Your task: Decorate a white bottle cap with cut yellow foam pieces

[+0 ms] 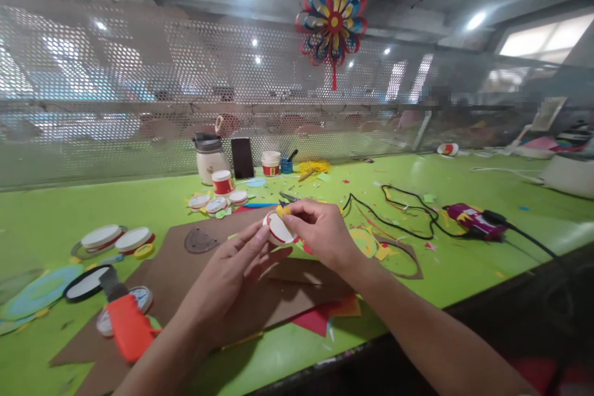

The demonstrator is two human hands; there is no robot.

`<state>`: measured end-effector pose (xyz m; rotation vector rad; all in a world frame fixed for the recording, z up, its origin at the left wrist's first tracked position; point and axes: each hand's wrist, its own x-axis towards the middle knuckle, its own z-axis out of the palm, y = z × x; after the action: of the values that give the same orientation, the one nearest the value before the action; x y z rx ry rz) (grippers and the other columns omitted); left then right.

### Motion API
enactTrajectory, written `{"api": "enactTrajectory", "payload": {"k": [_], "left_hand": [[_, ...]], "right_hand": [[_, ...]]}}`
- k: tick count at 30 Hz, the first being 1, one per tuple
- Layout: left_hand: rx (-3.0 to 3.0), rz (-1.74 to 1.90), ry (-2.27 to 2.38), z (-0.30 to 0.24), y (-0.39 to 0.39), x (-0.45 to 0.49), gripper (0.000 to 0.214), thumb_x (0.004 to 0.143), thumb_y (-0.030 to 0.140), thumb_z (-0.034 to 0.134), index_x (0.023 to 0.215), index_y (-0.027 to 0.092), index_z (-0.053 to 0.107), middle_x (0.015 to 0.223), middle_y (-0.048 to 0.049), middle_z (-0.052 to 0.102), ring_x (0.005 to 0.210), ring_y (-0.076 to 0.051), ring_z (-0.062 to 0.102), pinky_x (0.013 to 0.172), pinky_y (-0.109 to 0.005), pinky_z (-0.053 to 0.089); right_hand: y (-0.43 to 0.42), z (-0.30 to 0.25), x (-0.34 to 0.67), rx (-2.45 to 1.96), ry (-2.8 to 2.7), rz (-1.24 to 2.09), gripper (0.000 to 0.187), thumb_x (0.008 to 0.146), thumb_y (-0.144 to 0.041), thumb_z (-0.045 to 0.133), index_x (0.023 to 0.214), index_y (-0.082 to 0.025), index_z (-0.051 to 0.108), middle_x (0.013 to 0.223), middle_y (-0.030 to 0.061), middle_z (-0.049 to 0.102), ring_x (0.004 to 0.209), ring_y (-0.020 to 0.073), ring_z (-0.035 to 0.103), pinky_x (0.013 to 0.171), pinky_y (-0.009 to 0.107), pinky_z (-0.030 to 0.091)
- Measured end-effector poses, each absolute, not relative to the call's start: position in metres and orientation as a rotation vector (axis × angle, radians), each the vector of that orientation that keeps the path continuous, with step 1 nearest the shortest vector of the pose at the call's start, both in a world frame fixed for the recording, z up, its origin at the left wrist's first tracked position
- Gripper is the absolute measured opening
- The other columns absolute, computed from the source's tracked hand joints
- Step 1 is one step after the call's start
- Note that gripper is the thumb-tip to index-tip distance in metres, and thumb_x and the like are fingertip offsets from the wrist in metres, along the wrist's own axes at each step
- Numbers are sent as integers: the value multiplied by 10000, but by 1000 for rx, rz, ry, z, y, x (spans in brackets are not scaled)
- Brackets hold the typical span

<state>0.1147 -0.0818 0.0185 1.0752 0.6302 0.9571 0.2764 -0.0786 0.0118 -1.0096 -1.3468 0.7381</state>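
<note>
My left hand [239, 263] is closed on a small white disc with a red rim [278, 232], holding it tilted above brown cardboard [195, 284]. At the disc's upper edge, my right hand [322, 232] pinches a small yellow piece [281, 211] between thumb and finger. Whether the piece is stuck to the disc cannot be made out. A dark semicircular protractor [202, 240] lies on the cardboard to the left of my hands. Nearer my left forearm is a scraper with an orange handle [129, 325]. Red and orange paper [320, 318] sticks out under the cardboard's front edge.
White lids [102, 237], a light-blue ring [44, 291] and a black-rimmed disc [88, 283] lie left. Behind stand a jug [211, 159], a dark phone-like slab [242, 158] and small tubs [270, 164]. At right, a black cable [431, 216] runs to a maroon device [473, 221].
</note>
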Motion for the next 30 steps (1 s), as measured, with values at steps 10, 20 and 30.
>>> {"api": "enactTrajectory", "payload": {"k": [10, 20, 30], "left_hand": [[919, 899, 613, 21, -78, 108, 335, 833, 237, 691, 1168, 246, 687, 1142, -44, 718, 1029, -176, 665, 896, -252, 546], [852, 908, 644, 22, -77, 108, 250, 814, 145, 674, 1055, 194, 715, 1106, -75, 712, 920, -184, 676, 789, -294, 605], [732, 927, 719, 17, -71, 109, 211, 853, 212, 618, 1036, 141, 696, 1091, -101, 702, 886, -182, 678, 818, -303, 605]], "right_hand": [[-85, 9, 262, -981, -1398, 523, 103, 838, -232, 621, 847, -206, 721, 900, 65, 699, 837, 183, 641, 755, 308, 522], [-76, 8, 266, -936, -1179, 727, 63, 737, -276, 716, 744, -217, 738, 911, 53, 682, 899, 192, 629, 839, 333, 500], [-71, 1, 268, -952, -915, 1113, 186, 616, -337, 800, 725, -205, 727, 722, 8, 671, 664, 143, 579, 690, 295, 481]]}}
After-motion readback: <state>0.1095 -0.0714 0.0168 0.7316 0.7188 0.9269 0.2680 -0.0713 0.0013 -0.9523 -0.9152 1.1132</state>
